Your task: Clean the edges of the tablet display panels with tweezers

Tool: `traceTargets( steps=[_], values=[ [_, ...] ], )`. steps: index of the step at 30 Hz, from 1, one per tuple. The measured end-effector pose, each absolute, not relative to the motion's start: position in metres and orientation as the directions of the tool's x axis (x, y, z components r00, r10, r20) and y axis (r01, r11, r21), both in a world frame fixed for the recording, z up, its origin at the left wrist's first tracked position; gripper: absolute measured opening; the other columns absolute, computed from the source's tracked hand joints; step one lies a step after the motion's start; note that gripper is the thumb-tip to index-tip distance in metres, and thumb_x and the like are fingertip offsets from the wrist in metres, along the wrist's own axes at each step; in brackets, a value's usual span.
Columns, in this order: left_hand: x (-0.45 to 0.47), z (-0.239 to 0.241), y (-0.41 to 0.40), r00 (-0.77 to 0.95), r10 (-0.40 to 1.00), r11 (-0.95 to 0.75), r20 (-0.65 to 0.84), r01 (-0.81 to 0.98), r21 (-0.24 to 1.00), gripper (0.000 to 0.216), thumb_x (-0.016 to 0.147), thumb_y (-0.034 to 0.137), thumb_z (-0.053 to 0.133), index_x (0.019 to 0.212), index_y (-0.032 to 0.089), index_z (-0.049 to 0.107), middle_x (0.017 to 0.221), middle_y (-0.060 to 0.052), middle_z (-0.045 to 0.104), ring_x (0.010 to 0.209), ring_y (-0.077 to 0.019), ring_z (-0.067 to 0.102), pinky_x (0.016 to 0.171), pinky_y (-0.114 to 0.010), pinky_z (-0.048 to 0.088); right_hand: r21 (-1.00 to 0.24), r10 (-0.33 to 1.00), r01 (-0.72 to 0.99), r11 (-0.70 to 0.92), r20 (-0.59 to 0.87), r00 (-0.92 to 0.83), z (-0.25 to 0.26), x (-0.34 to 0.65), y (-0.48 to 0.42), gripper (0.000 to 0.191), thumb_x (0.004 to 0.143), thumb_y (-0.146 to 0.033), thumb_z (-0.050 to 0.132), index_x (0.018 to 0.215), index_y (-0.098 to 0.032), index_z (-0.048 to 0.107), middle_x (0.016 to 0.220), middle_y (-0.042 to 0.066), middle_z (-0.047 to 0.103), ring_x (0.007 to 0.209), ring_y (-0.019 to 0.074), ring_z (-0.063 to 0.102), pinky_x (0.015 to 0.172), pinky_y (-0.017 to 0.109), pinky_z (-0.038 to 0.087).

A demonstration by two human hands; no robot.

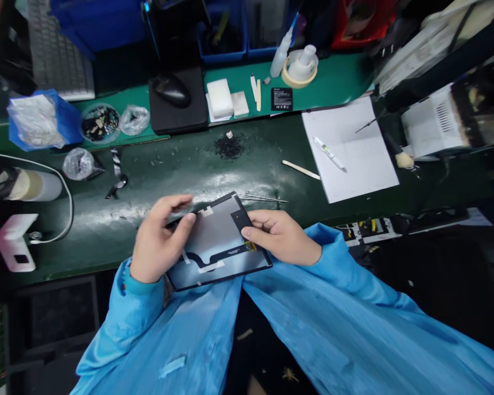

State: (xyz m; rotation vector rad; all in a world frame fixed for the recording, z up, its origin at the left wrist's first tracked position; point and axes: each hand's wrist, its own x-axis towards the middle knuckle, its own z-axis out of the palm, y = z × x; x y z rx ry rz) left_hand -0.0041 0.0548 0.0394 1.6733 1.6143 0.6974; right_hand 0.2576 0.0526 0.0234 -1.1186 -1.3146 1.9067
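- Right grip (pixel 282 236): closed in a pinch on the right edge of a flat, black-rimmed panel (pixel 218 233), thumb upon the face and fingers curled behind.
- Left grip (pixel 160 241): thumb and index finger spread apart at the panel's upper left; any hold by the fingers underneath is hidden and cannot be told.
- Panel: tilted, before the blue smock (pixel 206 323) at the near edge of the table (pixel 181 170); a dark ribbon (pixel 230 254) and pale tape strips (pixel 211 267) lie across its face.
- Handling, as judged: support from both sides prevents flexing; thumb pressure belongs on the rim, away from the ribbon, which appears the most easily creased part.
- Thin metal tool (pixel 267 199): just beyond the panel, within easy reach.
- Black crumbs (pixel 229 148): farther back; the panel's face is best held clear of such grit.
- Pale stick (pixel 300 169) and paper sheet (pixel 358 175): to the right, a pen (pixel 329 153) upon the paper.
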Motion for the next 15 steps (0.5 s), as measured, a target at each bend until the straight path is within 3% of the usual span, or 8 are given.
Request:
traceTargets(
  steps=[2, 5, 7, 9, 10, 11, 12, 15],
  values=[
    [-0.017, 0.043, 0.055, -0.071, 0.996, 0.007, 0.046, 0.607, 0.795, 0.041, 0.095, 0.038, 0.065, 0.133, 0.021, 0.061, 0.139, -0.007, 0.061, 0.13, -0.0255, 0.057, 0.118, -0.041, 0.044, -0.937, 0.852, -0.056, -0.345, -0.288, -0.438, 0.026, 0.255, 0.055, 0.024, 0.092, -0.042, 0.069, 0.1, -0.02, 0.074, 0.084, 0.001, 0.074, 0.078, 0.0171, 0.07, 0.072, 0.03, 0.058],
    [-0.039, 0.046, 0.057, -0.386, 0.909, 0.027, 0.158, 0.433, 0.901, 0.037, 0.096, 0.033, 0.063, 0.131, 0.024, 0.059, 0.137, -0.002, 0.063, 0.125, -0.0237, 0.061, 0.116, -0.044, 0.046, -0.932, 0.891, -0.165, -0.323, -0.24, -0.384, 0.03, 0.252, 0.06, 0.028, 0.09, -0.045, 0.072, 0.105, -0.021, 0.074, 0.087, 0.001, 0.076, 0.082, 0.0179, 0.072, 0.079, 0.032, 0.06],
    [-0.05, 0.042, 0.059, -0.541, 0.841, 0.142, 0.021, 0.258, 0.956, 0.029, 0.1, 0.033, 0.051, 0.129, 0.028, 0.056, 0.135, 0.003, 0.064, 0.116, -0.0192, 0.064, 0.105, -0.039, 0.053, -0.921, 0.898, -0.217, -0.324, -0.228, -0.376, 0.031, 0.249, 0.062, 0.032, 0.089, -0.048, 0.074, 0.108, -0.022, 0.074, 0.09, 0.002, 0.077, 0.082, 0.0181, 0.073, 0.081, 0.034, 0.061],
    [-0.055, 0.032, 0.062, -0.553, 0.806, 0.256, -0.211, 0.003, 0.967, 0.023, 0.102, 0.036, 0.043, 0.118, 0.029, 0.057, 0.122, 0.006, 0.067, 0.098, -0.0117, 0.065, 0.087, -0.027, 0.057, -0.913, 0.904, -0.246, -0.325, -0.223, -0.365, 0.031, 0.247, 0.063, 0.037, 0.087, -0.052, 0.075, 0.109, -0.022, 0.074, 0.092, 0.003, 0.078, 0.082, 0.0189, 0.073, 0.082, 0.035, 0.062],
    [-0.056, 0.025, 0.063, -0.52, 0.795, 0.261, -0.313, -0.172, 0.95, 0.017, 0.1, 0.034, 0.047, 0.11, 0.026, 0.058, 0.106, 0.006, 0.068, 0.086, -0.0076, 0.063, 0.078, -0.019, 0.056, -0.915, 0.91, -0.248, -0.318, -0.221, -0.351, 0.031, 0.246, 0.063, 0.039, 0.087, -0.054, 0.075, 0.109, -0.022, 0.074, 0.092, 0.003, 0.078, 0.082, 0.0192, 0.073, 0.082, 0.036, 0.062],
    [-0.056, 0.017, 0.065, -0.551, 0.755, 0.154, -0.357, -0.38, 0.912, 0.011, 0.091, 0.028, 0.055, 0.099, 0.022, 0.058, 0.085, 0.005, 0.064, 0.069, -0.0041, 0.058, 0.066, -0.013, 0.052, -0.922, 0.919, -0.242, -0.303, -0.216, -0.329, 0.031, 0.245, 0.063, 0.04, 0.086, -0.055, 0.075, 0.109, -0.022, 0.074, 0.091, 0.003, 0.078, 0.082, 0.0195, 0.073, 0.081, 0.036, 0.062],
    [-0.055, 0.008, 0.067, -0.504, 0.734, 0.137, -0.455, -0.547, 0.826, 0.013, 0.082, 0.021, 0.062, 0.094, 0.019, 0.057, 0.074, 0.005, 0.059, 0.062, -0.0024, 0.054, 0.061, -0.009, 0.049, -0.931, 0.929, -0.228, -0.284, -0.209, -0.305, 0.031, 0.244, 0.063, 0.039, 0.086, -0.055, 0.075, 0.108, -0.022, 0.075, 0.091, 0.003, 0.077, 0.083, 0.0196, 0.073, 0.08, 0.035, 0.062],
    [-0.058, -0.014, 0.071, -0.464, 0.725, 0.114, -0.509, -0.648, 0.753, 0.023, 0.072, 0.013, 0.066, 0.093, 0.017, 0.058, 0.072, 0.006, 0.06, 0.06, -0.0012, 0.056, 0.064, -0.008, 0.05, -0.956, 0.948, -0.171, -0.238, -0.191, -0.254, 0.03, 0.245, 0.063, 0.038, 0.088, -0.055, 0.073, 0.107, -0.022, 0.075, 0.089, 0.003, 0.077, 0.084, 0.0201, 0.073, 0.078, 0.035, 0.062]
  ],
)
